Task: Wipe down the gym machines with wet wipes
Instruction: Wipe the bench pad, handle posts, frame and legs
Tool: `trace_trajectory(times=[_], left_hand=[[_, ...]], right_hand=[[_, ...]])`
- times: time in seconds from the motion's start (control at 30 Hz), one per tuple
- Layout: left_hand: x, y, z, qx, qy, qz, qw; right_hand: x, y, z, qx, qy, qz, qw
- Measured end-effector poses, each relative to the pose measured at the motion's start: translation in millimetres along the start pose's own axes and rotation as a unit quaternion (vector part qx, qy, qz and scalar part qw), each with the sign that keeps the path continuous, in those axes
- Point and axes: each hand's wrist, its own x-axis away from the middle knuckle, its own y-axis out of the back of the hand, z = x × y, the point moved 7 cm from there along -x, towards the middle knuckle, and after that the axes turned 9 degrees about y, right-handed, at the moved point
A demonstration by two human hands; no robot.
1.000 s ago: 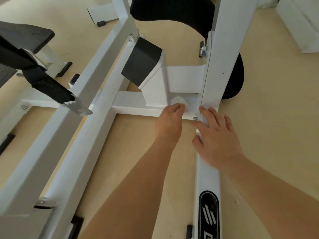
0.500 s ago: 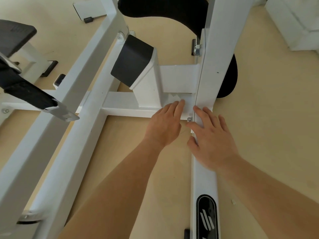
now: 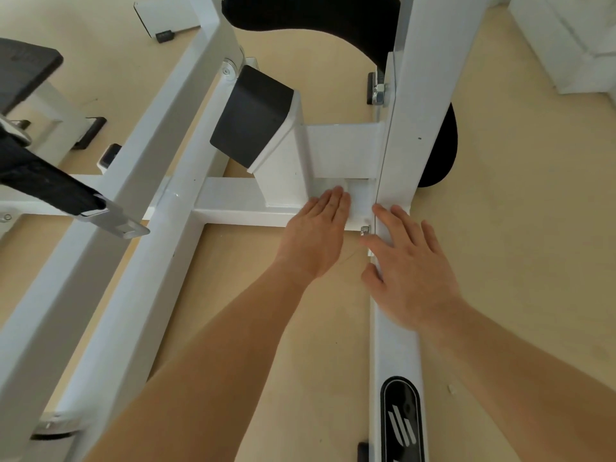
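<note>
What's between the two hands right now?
Head view: a small metal bolt at the white crossbar end, close to the right hand; below it, bare floor. The left hand presses the wipe flat.

Quick headcount from down here. Hands: two, my left hand (image 3: 313, 235) and my right hand (image 3: 410, 271). Wipes: just one wet wipe (image 3: 335, 189), barely peeking out. Black pads: two that I can tell, the big pad (image 3: 316, 15) and the side pad (image 3: 23, 68). One angled black cap (image 3: 250, 115). One strap (image 3: 50, 185), one buckle (image 3: 113, 220). One logo sticker (image 3: 401, 421). Shiny fasteners: four, the small bolt (image 3: 365, 230), big nut (image 3: 379, 93), pivot bolt (image 3: 227, 69) and floor bolt (image 3: 6, 217).
</note>
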Motion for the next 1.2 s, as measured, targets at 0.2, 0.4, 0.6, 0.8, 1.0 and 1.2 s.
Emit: trace_trajectory(times=[0.2,0.4,0.6,0.8,1.0,1.2], left_hand=[[5.7,11.6,3.7,0.029,-0.076,-0.136,0.987],[23.5,23.6,28.5,0.080,0.039,-0.119,0.989],[100.9,18.7,93.3,0.077,0.246,-0.027,0.966],[124.7,33.4,125.1,0.172,0.355,-0.039,0.918],[151.1,50.8,103.9,0.454,0.431,0.011,0.780],[175.3,63.7,73.5,0.531,0.403,0.083,0.741]], right_hand=[[0.2,-0.4,-2.2,-0.007,0.003,0.003,1.000],[-0.2,-0.8,-3.5,0.003,0.003,0.002,1.000],[-0.7,7.4,8.6,0.095,0.016,0.013,0.995],[3.7,19.0,71.6,0.161,0.074,0.005,0.984],[17.2,28.0,138.0,-0.133,0.017,0.032,0.990],[31.9,2.2,141.8,-0.352,-0.038,-0.006,0.935]])
